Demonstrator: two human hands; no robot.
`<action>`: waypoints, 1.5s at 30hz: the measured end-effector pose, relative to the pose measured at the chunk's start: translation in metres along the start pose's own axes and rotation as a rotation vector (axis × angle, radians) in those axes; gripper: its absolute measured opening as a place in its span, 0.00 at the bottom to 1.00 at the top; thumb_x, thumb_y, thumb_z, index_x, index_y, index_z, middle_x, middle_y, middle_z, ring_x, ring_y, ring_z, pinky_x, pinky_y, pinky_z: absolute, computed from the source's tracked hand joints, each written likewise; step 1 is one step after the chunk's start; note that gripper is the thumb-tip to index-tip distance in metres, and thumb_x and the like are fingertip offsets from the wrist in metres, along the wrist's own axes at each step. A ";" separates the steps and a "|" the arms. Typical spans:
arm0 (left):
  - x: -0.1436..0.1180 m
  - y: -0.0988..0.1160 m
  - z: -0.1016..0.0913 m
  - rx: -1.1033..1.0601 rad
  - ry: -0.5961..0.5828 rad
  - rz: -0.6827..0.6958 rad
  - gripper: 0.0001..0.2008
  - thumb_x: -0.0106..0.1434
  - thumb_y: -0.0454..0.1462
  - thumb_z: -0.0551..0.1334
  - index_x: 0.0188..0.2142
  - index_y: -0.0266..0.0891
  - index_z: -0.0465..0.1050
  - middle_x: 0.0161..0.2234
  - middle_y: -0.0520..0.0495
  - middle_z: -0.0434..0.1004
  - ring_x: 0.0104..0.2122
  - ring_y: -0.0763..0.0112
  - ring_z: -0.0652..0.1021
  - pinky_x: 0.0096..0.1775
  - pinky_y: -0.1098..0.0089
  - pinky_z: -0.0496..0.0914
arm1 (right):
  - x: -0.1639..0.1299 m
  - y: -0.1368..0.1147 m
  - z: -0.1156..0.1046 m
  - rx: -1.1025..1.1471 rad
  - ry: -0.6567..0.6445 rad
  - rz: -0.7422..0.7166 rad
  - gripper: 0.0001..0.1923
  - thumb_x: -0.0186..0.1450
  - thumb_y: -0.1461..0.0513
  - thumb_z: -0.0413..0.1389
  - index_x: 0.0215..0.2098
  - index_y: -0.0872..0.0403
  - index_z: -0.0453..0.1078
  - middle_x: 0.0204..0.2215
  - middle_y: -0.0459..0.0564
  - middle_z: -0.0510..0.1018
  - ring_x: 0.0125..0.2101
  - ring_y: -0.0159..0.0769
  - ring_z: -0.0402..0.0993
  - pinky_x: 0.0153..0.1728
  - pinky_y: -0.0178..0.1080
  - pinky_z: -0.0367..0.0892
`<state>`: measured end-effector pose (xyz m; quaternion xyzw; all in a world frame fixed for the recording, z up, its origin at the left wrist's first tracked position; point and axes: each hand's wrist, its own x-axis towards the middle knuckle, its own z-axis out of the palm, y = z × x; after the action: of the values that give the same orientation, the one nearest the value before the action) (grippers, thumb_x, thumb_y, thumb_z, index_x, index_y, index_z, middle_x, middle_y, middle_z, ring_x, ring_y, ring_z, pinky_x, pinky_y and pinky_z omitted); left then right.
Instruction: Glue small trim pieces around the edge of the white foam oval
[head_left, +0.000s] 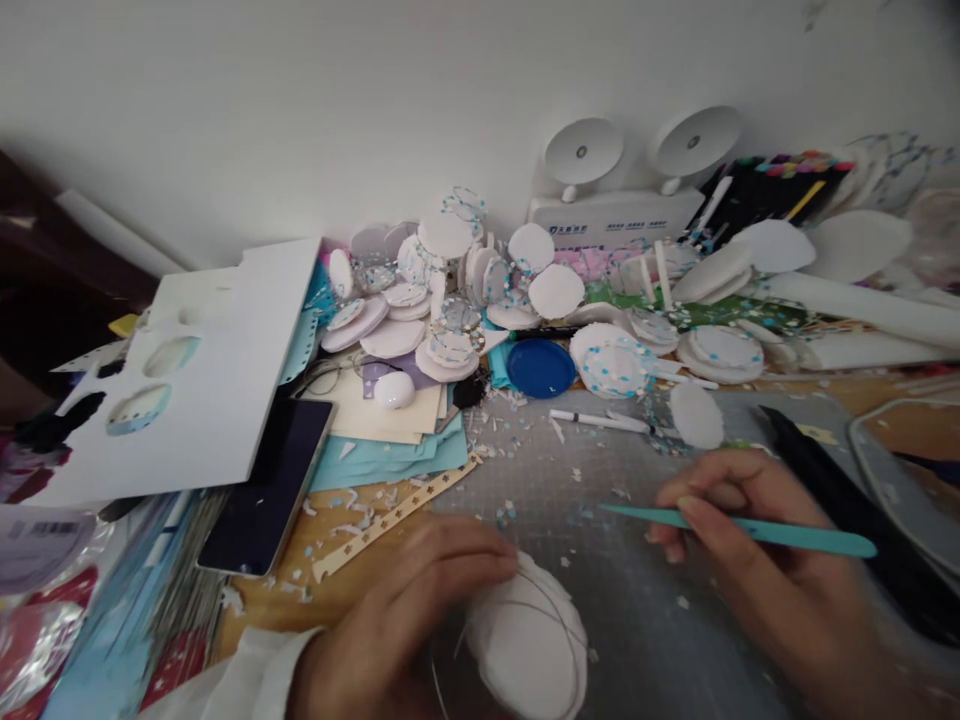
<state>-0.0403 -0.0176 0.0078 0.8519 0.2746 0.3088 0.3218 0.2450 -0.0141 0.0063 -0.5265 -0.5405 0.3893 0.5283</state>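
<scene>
My left hand (405,625) rests on the grey cutting mat (637,600) at the bottom centre, its fingers pressed on a white foam disc (532,650) ringed by a thin wire loop. My right hand (757,560) hovers just to the right of the disc and holds a thin teal tool (787,535), whose pointed tip aims left over the mat. The two hands are a short gap apart.
A heap of white foam discs (450,300) lies behind the mat, with a blue lid (540,367), a white pen (600,420), a white foam sheet with round cutouts (217,370), a dark phone (270,485), a star-punched strip (397,515) and a black tool (847,500).
</scene>
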 end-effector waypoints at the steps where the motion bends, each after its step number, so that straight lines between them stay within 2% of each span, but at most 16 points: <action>1: 0.001 0.000 0.000 -0.003 -0.049 0.008 0.41 0.53 0.41 0.75 0.61 0.43 0.57 0.53 0.40 0.76 0.53 0.55 0.76 0.56 0.57 0.73 | 0.001 0.000 0.000 -0.012 0.014 -0.022 0.06 0.68 0.56 0.58 0.37 0.47 0.67 0.24 0.40 0.76 0.21 0.26 0.74 0.23 0.25 0.72; 4: 0.006 -0.001 0.000 0.040 -0.176 0.025 0.40 0.54 0.38 0.73 0.62 0.42 0.56 0.53 0.40 0.77 0.53 0.54 0.76 0.55 0.56 0.73 | 0.004 0.000 0.000 -0.072 0.038 -0.091 0.04 0.69 0.58 0.57 0.37 0.47 0.66 0.24 0.40 0.75 0.20 0.26 0.73 0.22 0.26 0.71; 7: 0.014 0.000 0.000 0.157 -0.216 0.025 0.34 0.57 0.33 0.67 0.61 0.40 0.57 0.53 0.39 0.78 0.52 0.54 0.77 0.53 0.55 0.73 | 0.005 0.003 0.001 -0.163 0.026 -0.185 0.03 0.69 0.61 0.56 0.39 0.47 0.65 0.23 0.40 0.75 0.20 0.27 0.73 0.22 0.28 0.72; 10: 0.017 0.002 0.003 0.210 -0.263 0.013 0.34 0.56 0.30 0.65 0.61 0.40 0.58 0.54 0.39 0.77 0.53 0.55 0.77 0.55 0.54 0.71 | 0.003 0.010 0.001 -0.248 0.032 -0.249 0.08 0.68 0.64 0.55 0.42 0.46 0.63 0.25 0.42 0.75 0.23 0.31 0.76 0.24 0.31 0.73; 15: 0.007 0.006 0.016 0.303 -0.263 -0.059 0.51 0.50 0.49 0.75 0.66 0.38 0.52 0.56 0.33 0.74 0.54 0.45 0.76 0.55 0.47 0.71 | 0.000 0.015 0.002 -0.343 0.069 -0.304 0.10 0.66 0.65 0.57 0.43 0.46 0.64 0.31 0.47 0.76 0.25 0.34 0.77 0.24 0.34 0.75; 18: 0.005 0.010 0.020 0.405 -0.190 -0.074 0.44 0.54 0.46 0.75 0.63 0.35 0.57 0.53 0.32 0.77 0.52 0.45 0.78 0.55 0.47 0.72 | 0.000 0.014 0.006 -0.392 0.037 -0.349 0.09 0.65 0.65 0.58 0.42 0.47 0.66 0.31 0.46 0.76 0.27 0.34 0.78 0.26 0.32 0.75; 20: 0.010 0.012 0.015 0.401 -0.210 -0.085 0.35 0.56 0.37 0.73 0.60 0.36 0.62 0.52 0.36 0.79 0.51 0.49 0.79 0.56 0.47 0.71 | -0.001 0.014 0.009 -0.412 -0.027 -0.368 0.08 0.66 0.65 0.57 0.41 0.47 0.66 0.30 0.45 0.77 0.28 0.33 0.78 0.26 0.31 0.75; 23: 0.019 0.016 -0.006 0.309 -0.327 -0.098 0.33 0.54 0.31 0.68 0.59 0.42 0.65 0.55 0.43 0.78 0.54 0.56 0.78 0.63 0.48 0.64 | -0.001 0.016 0.014 -0.429 -0.116 -0.356 0.04 0.67 0.64 0.57 0.40 0.48 0.68 0.29 0.45 0.78 0.29 0.32 0.78 0.28 0.30 0.74; 25: 0.023 0.018 -0.022 0.315 -0.391 -0.089 0.38 0.52 0.30 0.68 0.63 0.44 0.61 0.61 0.42 0.72 0.59 0.54 0.74 0.65 0.44 0.57 | 0.000 0.019 0.017 -0.401 -0.163 -0.349 0.03 0.67 0.64 0.57 0.39 0.49 0.69 0.30 0.46 0.79 0.30 0.33 0.78 0.30 0.31 0.74; 28: 0.022 0.020 -0.034 0.360 -0.345 -0.115 0.46 0.50 0.37 0.70 0.67 0.43 0.54 0.66 0.37 0.64 0.64 0.48 0.67 0.66 0.41 0.54 | 0.004 0.020 0.022 -0.339 -0.217 -0.389 0.03 0.67 0.64 0.57 0.38 0.49 0.71 0.32 0.47 0.79 0.33 0.34 0.78 0.34 0.34 0.75; 31: 0.012 0.017 -0.022 0.456 -0.262 -0.165 0.51 0.47 0.44 0.72 0.67 0.43 0.54 0.65 0.34 0.65 0.62 0.41 0.68 0.62 0.41 0.60 | 0.007 0.018 0.023 -0.314 -0.236 -0.403 0.04 0.67 0.64 0.58 0.35 0.49 0.73 0.33 0.48 0.80 0.34 0.34 0.79 0.35 0.34 0.76; 33: 0.003 0.013 -0.005 0.596 -0.121 -0.181 0.49 0.47 0.46 0.72 0.66 0.40 0.56 0.57 0.33 0.72 0.53 0.39 0.74 0.53 0.42 0.69 | 0.009 0.017 0.023 -0.299 -0.235 -0.374 0.04 0.66 0.64 0.59 0.34 0.49 0.74 0.32 0.47 0.82 0.34 0.35 0.81 0.36 0.34 0.77; 34: -0.002 0.012 0.005 0.683 -0.112 -0.214 0.47 0.50 0.44 0.72 0.66 0.40 0.55 0.55 0.33 0.74 0.50 0.41 0.75 0.51 0.44 0.71 | 0.009 0.017 0.024 -0.287 -0.228 -0.360 0.04 0.66 0.64 0.60 0.34 0.49 0.74 0.32 0.47 0.83 0.34 0.35 0.81 0.37 0.34 0.77; 37: -0.010 0.012 0.023 0.818 -0.176 -0.292 0.36 0.58 0.36 0.66 0.65 0.37 0.58 0.50 0.34 0.76 0.44 0.47 0.77 0.45 0.52 0.73 | 0.011 0.018 0.027 -0.248 -0.212 -0.325 0.04 0.64 0.65 0.62 0.33 0.48 0.75 0.32 0.46 0.84 0.34 0.35 0.83 0.37 0.34 0.78; 40: -0.011 0.015 0.020 0.738 -0.279 -0.279 0.28 0.63 0.32 0.59 0.63 0.40 0.62 0.46 0.39 0.78 0.40 0.53 0.77 0.42 0.58 0.74 | 0.013 0.022 0.035 -0.221 -0.222 -0.326 0.04 0.63 0.65 0.62 0.33 0.49 0.74 0.32 0.47 0.85 0.34 0.36 0.84 0.35 0.35 0.79; 45: -0.012 0.016 0.009 0.551 -0.280 -0.247 0.36 0.60 0.27 0.56 0.67 0.43 0.54 0.49 0.41 0.78 0.42 0.56 0.78 0.43 0.63 0.75 | 0.018 0.023 0.044 -0.239 -0.285 -0.355 0.03 0.64 0.64 0.62 0.34 0.49 0.74 0.32 0.46 0.85 0.34 0.35 0.83 0.36 0.35 0.78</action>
<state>-0.0375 -0.0391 0.0094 0.9013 0.4022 0.0613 0.1490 0.2076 0.0130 -0.0194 -0.4218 -0.7356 0.2944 0.4408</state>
